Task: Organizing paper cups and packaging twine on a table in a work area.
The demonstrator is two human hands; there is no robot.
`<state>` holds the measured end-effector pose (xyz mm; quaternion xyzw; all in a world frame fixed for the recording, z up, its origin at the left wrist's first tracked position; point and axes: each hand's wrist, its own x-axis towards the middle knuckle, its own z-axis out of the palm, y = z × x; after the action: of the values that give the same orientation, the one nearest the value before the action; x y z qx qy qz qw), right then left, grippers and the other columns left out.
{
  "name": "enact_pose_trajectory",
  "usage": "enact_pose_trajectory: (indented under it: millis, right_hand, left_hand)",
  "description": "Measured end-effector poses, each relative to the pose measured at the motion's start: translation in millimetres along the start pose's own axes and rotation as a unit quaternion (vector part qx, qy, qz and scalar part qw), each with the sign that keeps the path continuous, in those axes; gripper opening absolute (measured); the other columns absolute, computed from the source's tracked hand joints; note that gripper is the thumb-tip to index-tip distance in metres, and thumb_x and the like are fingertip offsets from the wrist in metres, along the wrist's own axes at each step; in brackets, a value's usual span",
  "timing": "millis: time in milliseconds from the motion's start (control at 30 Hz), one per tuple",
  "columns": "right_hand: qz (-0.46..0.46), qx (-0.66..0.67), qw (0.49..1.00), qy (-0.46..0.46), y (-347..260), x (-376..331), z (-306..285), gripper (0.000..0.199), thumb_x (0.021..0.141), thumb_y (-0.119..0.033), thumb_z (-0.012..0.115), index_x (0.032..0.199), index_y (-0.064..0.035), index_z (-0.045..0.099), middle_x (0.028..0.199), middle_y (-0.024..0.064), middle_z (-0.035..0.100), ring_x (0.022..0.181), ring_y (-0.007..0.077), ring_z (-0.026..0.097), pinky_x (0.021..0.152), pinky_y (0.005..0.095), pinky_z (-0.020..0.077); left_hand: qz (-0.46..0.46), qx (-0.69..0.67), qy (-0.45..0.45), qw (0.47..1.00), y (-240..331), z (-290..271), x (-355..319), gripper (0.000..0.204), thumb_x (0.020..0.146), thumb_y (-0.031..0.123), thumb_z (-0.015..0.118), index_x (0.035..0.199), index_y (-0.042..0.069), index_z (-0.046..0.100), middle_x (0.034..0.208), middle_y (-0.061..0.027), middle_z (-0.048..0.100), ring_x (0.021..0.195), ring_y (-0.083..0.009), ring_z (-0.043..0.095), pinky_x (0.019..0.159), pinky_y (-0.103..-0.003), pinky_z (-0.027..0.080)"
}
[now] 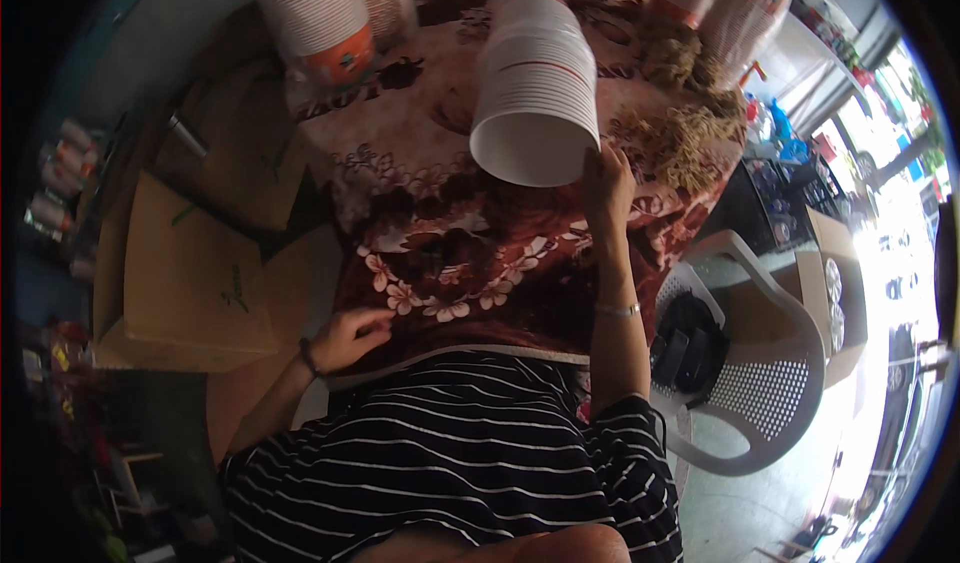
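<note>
Stack of white paper cups point(535, 83) lies tilted on the floral-cloth desk point(440, 253). Right hand point(607, 185) touches the stack's near rim, fingers open, not gripping. Left hand point(350, 338), loosely curled and empty, rests at the desk's near-left edge. Stack not yet lifted.

A small shop or storeroom: stacks of paper cups point(535, 73) on a cloth-covered table point(450, 253), cardboard boxes point(185, 273), a plastic chair point(760, 363).

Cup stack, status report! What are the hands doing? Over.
Right hand open, fingers on the cup stack, stack lying on its side. Left hand open, resting at the flowered cloth edge. Straw pile beside stack.
</note>
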<state>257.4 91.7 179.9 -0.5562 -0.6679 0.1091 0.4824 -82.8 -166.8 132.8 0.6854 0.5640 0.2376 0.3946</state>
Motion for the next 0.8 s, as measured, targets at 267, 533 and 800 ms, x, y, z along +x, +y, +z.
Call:
enact_pose_trajectory:
  millis: [267,533,800]
  right_hand:
    - [0.054,0.051,0.996,0.045,-6.8,-25.7,-7.4,0.025,0.085,-0.024,0.068,0.086,-0.0002,0.061,0.078,0.0121,0.064,0.071,0.0258,0.063,0.067,0.0348,0.0480]
    - [0.080,0.085,0.990,0.074,5.2,-16.1,8.9,0.026,0.080,-0.023,0.071,0.079,-0.0005,0.058,0.071,0.0111,0.063,0.063,0.0238,0.060,0.063,0.0354,0.0470]
    - [0.077,0.063,0.990,0.104,42.2,51.6,32.9,0.029,0.077,-0.025,0.072,0.078,0.0014,0.059,0.069,0.0125,0.062,0.063,0.0269,0.059,0.066,0.0373,0.0482]
  left_hand:
    - [0.180,-0.070,0.215,0.957,54.1,20.8,118.8,0.044,0.087,0.006,0.064,0.129,0.003,0.051,0.106,-0.0109,0.063,0.088,-0.0175,0.064,0.075,-0.028,0.053]
    - [0.202,-0.017,0.390,0.898,59.1,2.0,249.9,0.025,0.079,0.009,0.073,0.095,0.003,0.055,0.079,-0.0109,0.063,0.073,-0.0260,0.063,0.063,-0.035,0.049]
    - [0.173,0.013,0.397,0.901,86.3,-15.3,313.5,0.019,0.082,0.017,0.067,0.085,0.001,0.057,0.075,-0.0165,0.063,0.071,-0.0335,0.063,0.062,-0.041,0.047]
